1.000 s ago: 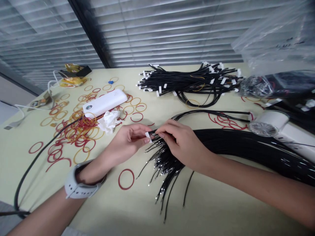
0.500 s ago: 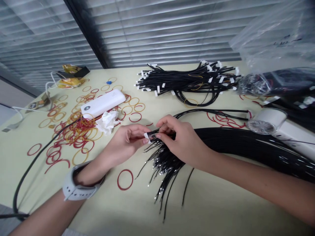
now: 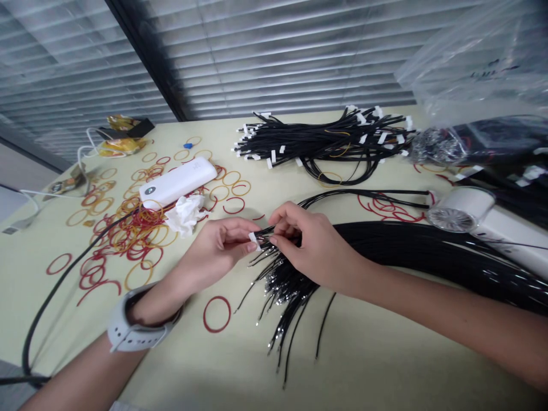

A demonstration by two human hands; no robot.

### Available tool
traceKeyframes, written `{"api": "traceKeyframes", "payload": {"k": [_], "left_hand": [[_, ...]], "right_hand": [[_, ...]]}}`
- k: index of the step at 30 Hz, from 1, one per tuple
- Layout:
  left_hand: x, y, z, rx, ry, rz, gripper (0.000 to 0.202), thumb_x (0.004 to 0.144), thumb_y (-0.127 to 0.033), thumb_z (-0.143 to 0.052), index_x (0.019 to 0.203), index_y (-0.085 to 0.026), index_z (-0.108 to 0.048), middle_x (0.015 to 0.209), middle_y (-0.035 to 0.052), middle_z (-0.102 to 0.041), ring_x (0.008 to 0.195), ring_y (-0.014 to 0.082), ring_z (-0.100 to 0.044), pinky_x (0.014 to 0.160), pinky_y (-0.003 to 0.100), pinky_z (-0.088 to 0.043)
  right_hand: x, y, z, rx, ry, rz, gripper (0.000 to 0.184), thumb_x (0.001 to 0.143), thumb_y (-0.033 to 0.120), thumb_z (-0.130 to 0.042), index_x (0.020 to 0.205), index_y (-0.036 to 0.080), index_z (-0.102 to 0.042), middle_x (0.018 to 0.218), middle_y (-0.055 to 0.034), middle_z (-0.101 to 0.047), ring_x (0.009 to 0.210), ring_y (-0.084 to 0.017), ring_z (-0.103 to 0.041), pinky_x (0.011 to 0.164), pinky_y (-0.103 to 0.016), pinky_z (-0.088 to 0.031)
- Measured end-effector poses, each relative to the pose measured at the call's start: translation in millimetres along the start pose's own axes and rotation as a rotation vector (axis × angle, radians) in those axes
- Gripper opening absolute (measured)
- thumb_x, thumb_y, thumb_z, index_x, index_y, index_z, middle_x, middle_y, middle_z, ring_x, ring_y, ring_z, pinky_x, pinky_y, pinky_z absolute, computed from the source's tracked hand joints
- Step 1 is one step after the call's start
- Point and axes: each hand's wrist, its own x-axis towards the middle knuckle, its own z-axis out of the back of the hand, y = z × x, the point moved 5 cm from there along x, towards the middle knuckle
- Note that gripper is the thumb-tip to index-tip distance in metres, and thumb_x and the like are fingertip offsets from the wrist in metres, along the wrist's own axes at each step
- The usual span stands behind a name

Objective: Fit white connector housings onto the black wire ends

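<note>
Between the thumb and fingers of my left hand point(image 3: 217, 244) is a small white connector point(image 3: 254, 240), with black wires running from it to the right. My right hand point(image 3: 306, 237) pinches one or more of those thin wires close beside the connector, fingertips together. Below my right hand fans out a thick bundle of black wires point(image 3: 385, 242), its loose ends tipped with shiny metal terminals point(image 3: 280, 285). Several single wires stick out toward the table's front. The exact wire at my right fingertips is partly hidden by the fingers.
A white power bank point(image 3: 178, 181) and a crumpled tissue point(image 3: 185, 214) lie among red and yellow rubber bands point(image 3: 139, 231). Behind sits a pile of black cables with white connectors point(image 3: 299, 140). A white handheld fan point(image 3: 460, 210) and a clear plastic bag point(image 3: 475, 85) are at right.
Both hands keep almost the same pose around the white connector. The whole view has shifted very slightly; nothing was let go or picked up.
</note>
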Motion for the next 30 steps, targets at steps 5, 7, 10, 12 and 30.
{"api": "traceKeyframes", "payload": {"k": [5,7,10,12,30], "left_hand": [[0.3,1.1,0.5,0.001,0.007,-0.021,0.018,0.073,-0.012,-0.059,0.091,-0.009,-0.057,0.084,0.0048,-0.064,0.075,0.0104,-0.058,0.068,0.018,-0.045],[1.2,2.2,0.8,-0.012,-0.001,-0.029,0.019,0.072,-0.012,-0.061,0.091,-0.01,-0.057,0.083,0.004,-0.064,0.074,0.0099,-0.058,0.066,0.017,-0.046],[2.6,3.2,0.5,-0.024,-0.007,-0.031,0.018,0.071,-0.012,-0.062,0.088,-0.01,-0.058,0.081,0.0034,-0.064,0.072,0.0096,-0.059,0.065,0.016,-0.046],[3.0,3.4,0.0,-0.021,-0.008,-0.021,0.016,0.071,-0.012,-0.062,0.086,-0.009,-0.058,0.08,0.0035,-0.064,0.072,0.0097,-0.058,0.064,0.016,-0.046],[1.9,3.8,1.5,0.009,-0.029,-0.035,0.017,0.07,-0.012,-0.062,0.086,-0.011,-0.059,0.078,0.0025,-0.064,0.07,0.0096,-0.059,0.062,0.016,-0.046]], "right_hand": [[-0.7,0.2,-0.7,-0.023,0.013,0.012,0.018,0.075,0.01,-0.049,0.09,0.019,-0.044,0.065,0.0054,-0.054,0.06,-0.007,-0.049,0.057,-0.02,-0.036],[-1.0,0.2,-1.3,-0.034,0.016,0.015,0.018,0.075,0.01,-0.048,0.09,0.019,-0.044,0.064,0.0057,-0.053,0.06,-0.007,-0.048,0.057,-0.02,-0.036],[-1.2,0.3,-0.7,-0.045,-0.013,0.021,0.018,0.075,0.01,-0.048,0.09,0.018,-0.043,0.067,0.0051,-0.053,0.06,-0.006,-0.048,0.057,-0.02,-0.036],[-1.2,0.2,-0.3,-0.046,-0.03,0.019,0.018,0.075,0.011,-0.048,0.09,0.018,-0.043,0.069,0.0047,-0.053,0.06,-0.006,-0.048,0.057,-0.02,-0.036],[-1.6,-3.6,-1.6,0.005,-0.041,-0.085,0.021,0.074,0.013,-0.05,0.091,0.019,-0.04,0.067,0.0052,-0.052,0.06,-0.007,-0.048,0.056,-0.02,-0.036]]}}
